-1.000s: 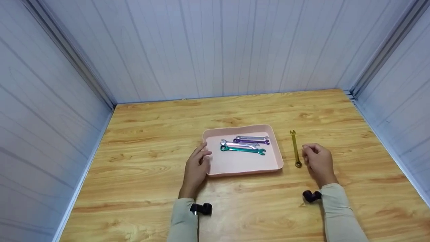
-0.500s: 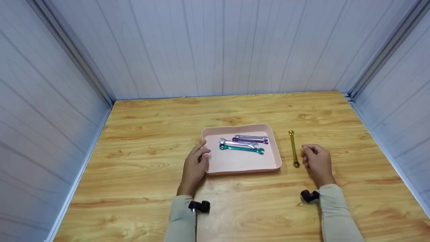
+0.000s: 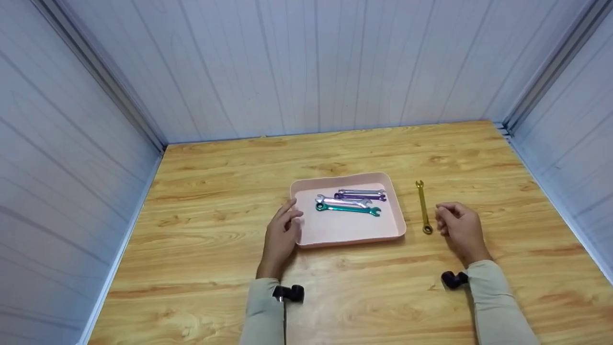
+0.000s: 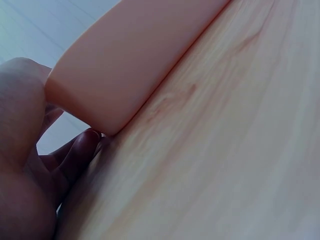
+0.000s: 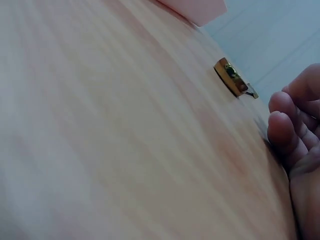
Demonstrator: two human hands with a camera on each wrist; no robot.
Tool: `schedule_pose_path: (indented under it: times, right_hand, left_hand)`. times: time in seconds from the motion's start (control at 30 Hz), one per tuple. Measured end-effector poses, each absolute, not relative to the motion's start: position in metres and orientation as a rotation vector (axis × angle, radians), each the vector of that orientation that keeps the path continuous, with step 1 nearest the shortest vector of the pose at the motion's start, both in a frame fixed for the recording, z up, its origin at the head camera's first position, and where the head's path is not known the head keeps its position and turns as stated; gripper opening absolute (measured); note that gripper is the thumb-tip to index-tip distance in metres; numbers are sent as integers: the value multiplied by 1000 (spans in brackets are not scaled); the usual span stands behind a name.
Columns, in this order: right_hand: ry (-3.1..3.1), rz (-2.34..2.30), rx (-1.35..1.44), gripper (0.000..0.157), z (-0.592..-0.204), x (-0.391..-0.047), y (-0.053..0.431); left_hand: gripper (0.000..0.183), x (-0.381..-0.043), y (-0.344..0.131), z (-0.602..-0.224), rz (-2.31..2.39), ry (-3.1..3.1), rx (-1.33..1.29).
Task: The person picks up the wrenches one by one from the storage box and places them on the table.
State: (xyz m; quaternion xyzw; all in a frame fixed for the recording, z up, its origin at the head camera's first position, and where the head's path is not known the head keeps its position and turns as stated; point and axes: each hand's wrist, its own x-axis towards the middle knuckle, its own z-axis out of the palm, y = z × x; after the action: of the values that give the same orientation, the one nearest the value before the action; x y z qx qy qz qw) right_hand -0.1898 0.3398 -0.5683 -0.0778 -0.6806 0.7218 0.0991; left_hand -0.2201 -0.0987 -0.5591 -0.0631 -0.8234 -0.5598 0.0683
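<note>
A pink tray [image 3: 349, 242] lies on the wooden table with several combination wrenches in it. They are a green wrench [image 3: 349, 209], a purple one [image 3: 360, 197] and silver ones [image 3: 345, 201]. My left hand [image 3: 280, 235] holds the tray's left wall; in the left wrist view the hand [image 4: 25, 135] lies around its corner, with fingertips low beside the base. A gold wrench [image 3: 423, 206] lies on the table right of the tray. Just right of it rests my right hand [image 3: 462, 230], fingers loosely curled, holding nothing and apart from the wrench.
The wood-grain table [image 3: 215, 230] meets pale panelled walls at the back [image 3: 306, 62] and both sides. Black wrist cameras sit on the left sleeve [image 3: 263, 306] and right sleeve [image 3: 498, 297].
Both hands, the tray and the wrenches keep their places relative to each other. Only the head view shifts slightly.
</note>
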Motion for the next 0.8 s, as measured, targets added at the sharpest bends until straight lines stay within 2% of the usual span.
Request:
schedule_pose_path:
  times: [0.47, 0.8]
  right_hand:
    - [-1884, 2202, -245, 44, -570, -181, 348]
    - [-1867, 2266, -352, 45, -558, -190, 337]
  left_hand:
    - [21, -216, -94, -564, -1649, -2510, -176]
    - [21, -219, -95, -560, -1626, -2509, -122]
